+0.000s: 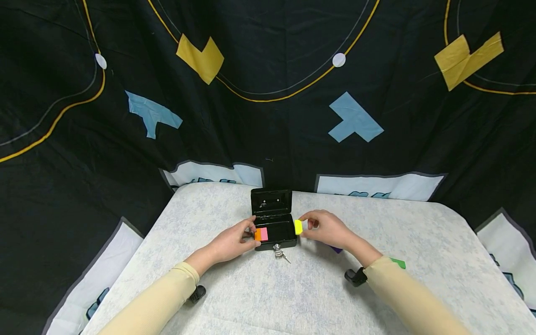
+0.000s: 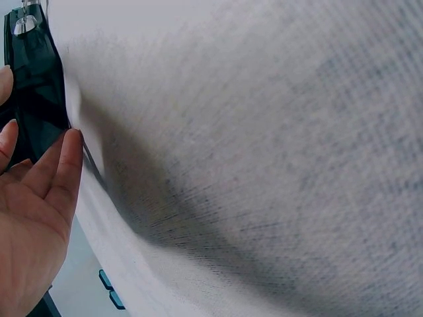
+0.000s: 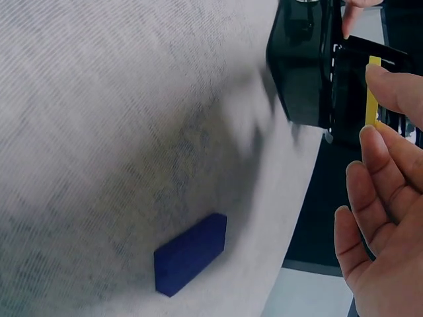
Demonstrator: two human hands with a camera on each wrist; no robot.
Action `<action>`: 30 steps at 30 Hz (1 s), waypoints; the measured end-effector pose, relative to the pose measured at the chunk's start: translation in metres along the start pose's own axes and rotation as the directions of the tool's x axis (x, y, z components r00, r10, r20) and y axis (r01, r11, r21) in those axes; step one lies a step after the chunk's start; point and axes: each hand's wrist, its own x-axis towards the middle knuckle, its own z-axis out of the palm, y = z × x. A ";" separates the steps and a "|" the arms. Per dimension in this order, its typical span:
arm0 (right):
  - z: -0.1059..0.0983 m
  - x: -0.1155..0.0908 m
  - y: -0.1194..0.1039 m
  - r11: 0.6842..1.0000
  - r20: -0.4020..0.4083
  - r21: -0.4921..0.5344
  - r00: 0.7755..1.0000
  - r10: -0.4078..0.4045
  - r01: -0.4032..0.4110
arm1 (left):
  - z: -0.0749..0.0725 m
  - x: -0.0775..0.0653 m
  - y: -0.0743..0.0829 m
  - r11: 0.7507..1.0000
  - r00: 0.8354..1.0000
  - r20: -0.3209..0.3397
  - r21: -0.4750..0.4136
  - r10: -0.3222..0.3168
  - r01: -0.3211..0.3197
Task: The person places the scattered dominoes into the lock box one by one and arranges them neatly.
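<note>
A small black cash box (image 1: pixel 275 243) stands with its lid raised. Inside, an orange piece (image 1: pixel 257 234) and a pink piece (image 1: pixel 264 233) lie side by side at the left. My left hand (image 1: pixel 232 242) rests at the box's left side, thumb near the front corner; in the left wrist view its extended fingertips (image 2: pixel 71 142) meet the box wall. My right hand (image 1: pixel 328 228) pinches a flat yellow piece (image 1: pixel 298 227) between thumb and fingers, by the box's right edge. A purple elongated six-sided piece (image 3: pixel 192 254) lies on the cloth below this hand.
Keys (image 1: pixel 286 256) hang from the lock (image 1: pixel 277 250) on the box front. A green piece (image 1: pixel 398 263) lies partly behind my right forearm. Pale patterned cloth (image 1: pixel 251 298) covers the table; a dark curtain (image 1: pixel 268 139) hangs behind it.
</note>
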 end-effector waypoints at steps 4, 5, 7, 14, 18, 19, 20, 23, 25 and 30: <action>0.004 0.004 -0.002 1.000 0.006 -0.013 1.000 -0.019 0.019 | 0.000 0.000 -0.001 1.000 1.000 0.003 0.001 -0.003 0.003; 0.005 0.005 -0.002 1.000 0.008 -0.018 1.000 -0.022 0.022 | 0.000 0.000 -0.001 1.000 1.000 0.003 0.000 -0.003 0.003; 0.007 0.007 -0.003 0.999 0.011 -0.024 1.000 -0.025 0.025 | 0.001 0.001 -0.001 1.000 1.000 0.004 -0.001 -0.005 0.005; 0.014 0.013 -0.009 0.998 0.022 -0.055 1.000 0.003 -0.001 | 0.001 0.001 -0.002 1.000 1.000 0.008 0.007 -0.012 0.012; 0.018 0.018 -0.011 0.997 0.027 -0.070 1.000 0.014 -0.012 | 0.001 0.000 -0.001 1.000 1.000 0.004 0.012 -0.014 0.014; 0.019 0.019 -0.011 0.997 0.027 -0.074 1.000 0.015 -0.013 | 0.001 0.000 -0.001 1.000 1.000 0.005 0.015 -0.017 0.017; 0.020 0.020 -0.012 0.997 0.026 -0.076 1.000 0.015 -0.013 | 0.001 0.000 -0.001 1.000 1.000 0.005 0.016 -0.019 0.018; 0.023 0.024 -0.013 0.996 0.025 -0.086 1.000 -0.004 0.007 | 0.001 0.001 0.000 1.000 1.000 0.003 0.013 -0.020 0.019; 0.024 0.026 -0.014 0.995 0.025 -0.096 1.000 -0.014 0.016 | 0.001 0.001 0.000 1.000 1.000 0.004 0.011 -0.019 0.019; 0.029 0.030 -0.017 0.992 0.029 -0.121 0.999 -0.022 0.026 | 0.001 0.001 0.000 1.000 1.000 0.001 0.010 -0.025 0.025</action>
